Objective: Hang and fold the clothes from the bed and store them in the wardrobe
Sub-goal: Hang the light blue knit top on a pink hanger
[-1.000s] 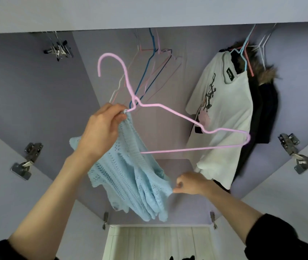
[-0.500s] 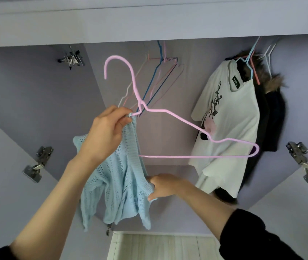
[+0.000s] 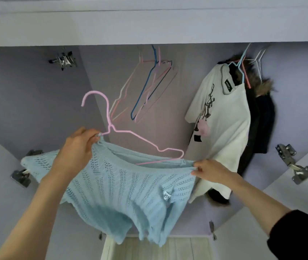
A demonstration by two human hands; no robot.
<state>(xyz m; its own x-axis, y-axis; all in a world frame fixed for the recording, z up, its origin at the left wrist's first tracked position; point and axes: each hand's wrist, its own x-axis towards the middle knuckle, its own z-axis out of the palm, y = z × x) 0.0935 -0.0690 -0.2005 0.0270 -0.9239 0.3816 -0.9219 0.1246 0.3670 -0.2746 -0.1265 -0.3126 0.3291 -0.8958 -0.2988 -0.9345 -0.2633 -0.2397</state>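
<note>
A light blue knitted top (image 3: 123, 186) is stretched wide in front of the open wardrobe (image 3: 168, 27). My left hand (image 3: 78, 147) grips its neckline at the left together with the left arm of a pink wire hanger (image 3: 115, 130). My right hand (image 3: 208, 170) pinches the neckline at the right, just below the hanger's right tip. The lower part of the hanger lies inside the neck opening, and its hook points up and to the left.
Several bare wire hangers (image 3: 149, 87) hang from the rail at the middle. A white printed T-shirt (image 3: 218, 124) and a dark fur-trimmed coat (image 3: 260, 113) hang at the right. Metal door hinges (image 3: 292, 166) stick out on both open doors. Pale floorboards (image 3: 155, 248) show below.
The hanger has come down and the top, which hung bunched from my left hand, is now pulled wide. My right hand moved right and up along the neckline to the hanger's right end.
</note>
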